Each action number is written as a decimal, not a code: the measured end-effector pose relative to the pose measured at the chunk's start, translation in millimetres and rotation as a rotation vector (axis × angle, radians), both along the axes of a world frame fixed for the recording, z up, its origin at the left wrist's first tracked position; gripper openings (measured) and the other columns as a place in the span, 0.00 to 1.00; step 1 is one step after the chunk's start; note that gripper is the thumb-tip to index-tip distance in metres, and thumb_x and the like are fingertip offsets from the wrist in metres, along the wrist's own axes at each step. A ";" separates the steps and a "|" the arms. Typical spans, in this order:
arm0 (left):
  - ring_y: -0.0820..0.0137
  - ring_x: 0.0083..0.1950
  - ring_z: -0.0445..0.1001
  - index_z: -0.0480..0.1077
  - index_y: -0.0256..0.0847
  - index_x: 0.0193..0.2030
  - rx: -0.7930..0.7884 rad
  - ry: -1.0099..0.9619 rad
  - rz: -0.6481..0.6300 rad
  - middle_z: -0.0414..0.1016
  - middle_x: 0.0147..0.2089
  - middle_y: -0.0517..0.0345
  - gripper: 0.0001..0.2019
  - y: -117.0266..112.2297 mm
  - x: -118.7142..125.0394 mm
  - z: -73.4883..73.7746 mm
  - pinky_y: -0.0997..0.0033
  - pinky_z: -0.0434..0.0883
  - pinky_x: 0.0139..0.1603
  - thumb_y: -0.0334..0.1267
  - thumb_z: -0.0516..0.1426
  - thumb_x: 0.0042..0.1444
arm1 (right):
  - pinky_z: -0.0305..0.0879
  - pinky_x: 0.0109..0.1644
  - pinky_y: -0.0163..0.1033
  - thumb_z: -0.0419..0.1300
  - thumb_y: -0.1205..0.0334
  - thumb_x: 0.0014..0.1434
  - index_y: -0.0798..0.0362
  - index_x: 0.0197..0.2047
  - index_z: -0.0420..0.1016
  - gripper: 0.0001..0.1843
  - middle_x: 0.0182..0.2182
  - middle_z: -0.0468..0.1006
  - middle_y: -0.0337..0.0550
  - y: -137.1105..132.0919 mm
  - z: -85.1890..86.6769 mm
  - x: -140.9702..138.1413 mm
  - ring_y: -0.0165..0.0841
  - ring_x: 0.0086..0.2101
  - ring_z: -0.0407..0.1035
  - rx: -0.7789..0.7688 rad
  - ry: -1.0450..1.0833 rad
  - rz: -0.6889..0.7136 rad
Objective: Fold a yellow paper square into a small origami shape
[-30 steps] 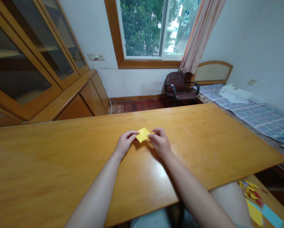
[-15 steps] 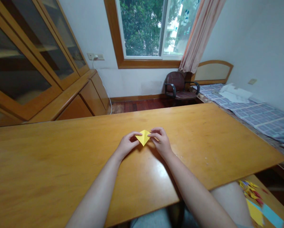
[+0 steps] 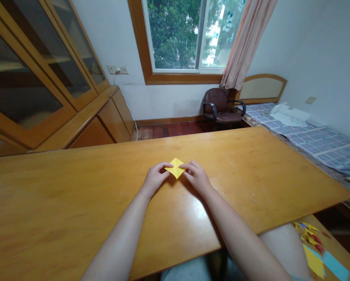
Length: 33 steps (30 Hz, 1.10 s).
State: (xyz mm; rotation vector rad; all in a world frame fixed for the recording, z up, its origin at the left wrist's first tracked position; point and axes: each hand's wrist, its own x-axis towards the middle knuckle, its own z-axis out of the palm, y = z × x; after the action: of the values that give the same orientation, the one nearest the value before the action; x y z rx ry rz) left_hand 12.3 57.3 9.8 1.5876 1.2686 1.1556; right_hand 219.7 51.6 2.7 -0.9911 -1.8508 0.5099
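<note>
- Yellow diamond-shaped sheet of creased paper (image 3: 176, 172): over the glossy brown wooden table (image 3: 75, 195), between the hands; contact with tabletop unclear.
- Left hand (image 3: 157, 175) pinching its left corner; right hand (image 3: 197, 176) pinching the right.
- Best handling, likely: light, level pinches, central crease straight, points unbent.

Passable tabletop (image 3: 60, 195) either side, forearms (image 3: 121, 230) and fingers (image 3: 188, 166) between

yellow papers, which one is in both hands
The diamond-shaped paper, between the left hand and right hand; the yellow sheet and yellow pieces lie apart, at lower right.
</note>
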 end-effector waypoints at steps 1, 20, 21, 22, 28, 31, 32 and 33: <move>0.65 0.42 0.75 0.77 0.41 0.38 -0.005 -0.004 -0.008 0.80 0.40 0.56 0.14 -0.4 0.3 0.8 0.69 0.69 0.46 0.31 0.55 0.44 | 0.66 0.37 0.35 0.58 0.71 0.58 0.49 0.46 0.79 0.15 0.30 0.70 0.39 -0.3 0.2 -0.2 0.30 0.30 0.66 -0.018 -0.022 0.034; 0.63 0.46 0.76 0.76 0.40 0.35 -0.041 -0.109 -0.110 0.79 0.43 0.52 0.08 -3.3 3.2 2.9 0.63 0.70 0.52 0.35 0.61 0.46 | 0.68 0.44 0.38 0.62 0.69 0.55 0.48 0.39 0.82 0.10 0.36 0.77 0.41 2.3 0.4 -0.6 0.33 0.38 0.72 -0.145 0.156 0.095; 0.63 0.46 0.76 0.76 0.40 0.34 -0.035 -0.115 -0.111 0.79 0.44 0.52 0.07 -3.2 3.0 3.3 0.63 0.70 0.52 0.36 0.61 0.46 | 0.68 0.44 0.38 0.63 0.68 0.55 0.48 0.39 0.82 0.09 0.36 0.77 0.41 2.3 0.6 -0.6 0.33 0.38 0.72 -0.150 0.155 0.097; 0.63 0.47 0.76 0.76 0.40 0.34 -0.029 -0.118 -0.115 0.79 0.44 0.52 0.07 -3.0 2.8 3.6 0.63 0.69 0.53 0.36 0.62 0.46 | 0.68 0.44 0.38 0.63 0.68 0.55 0.48 0.38 0.82 0.09 0.36 0.77 0.41 2.3 0.9 -0.6 0.33 0.38 0.72 -0.155 0.156 0.098; 0.60 0.51 0.75 0.75 0.39 0.32 -0.014 -0.153 -0.137 0.78 0.49 0.48 0.06 -3.2 3.2 3.1 0.59 0.68 0.56 0.38 0.63 0.47 | 0.68 0.46 0.38 0.63 0.65 0.57 0.50 0.35 0.82 0.05 0.36 0.77 0.42 1.7 4.9 -0.5 0.34 0.39 0.72 -0.193 0.201 0.088; 0.59 0.54 0.74 0.73 0.38 0.31 -0.055 -0.202 -0.166 0.76 0.53 0.44 0.09 -4.7 6.6 4.7 0.57 0.67 0.58 0.40 0.64 0.47 | 0.67 0.47 0.39 0.62 0.63 0.59 0.51 0.33 0.81 0.06 0.35 0.78 0.43 1.0 7.9 -0.6 0.34 0.39 0.72 -0.192 0.216 0.089; 0.58 0.55 0.73 0.72 0.37 0.31 -0.070 -0.218 -0.176 0.75 0.55 0.43 0.10 -5.0 8.0 5.3 0.57 0.67 0.58 0.40 0.65 0.46 | 0.67 0.47 0.39 0.62 0.63 0.59 0.51 0.33 0.81 0.06 0.35 0.78 0.43 0.8 8.5 -0.6 0.34 0.39 0.72 -0.190 0.216 0.092; 0.58 0.55 0.73 0.71 0.37 0.31 -0.082 -0.232 -0.186 0.75 0.55 0.42 0.11 -5.2 9.2 5.7 0.57 0.67 0.58 0.41 0.66 0.45 | 0.67 0.47 0.39 0.62 0.62 0.59 0.51 0.33 0.81 0.06 0.35 0.78 0.43 0.6 8.8 -0.5 0.34 0.39 0.72 -0.189 0.213 0.097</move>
State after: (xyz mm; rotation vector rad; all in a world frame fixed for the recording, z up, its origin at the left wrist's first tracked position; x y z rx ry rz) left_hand 21.5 52.2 15.6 1.4318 0.9841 1.1188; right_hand 219.2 52.2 11.5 -0.9346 -1.6874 0.8296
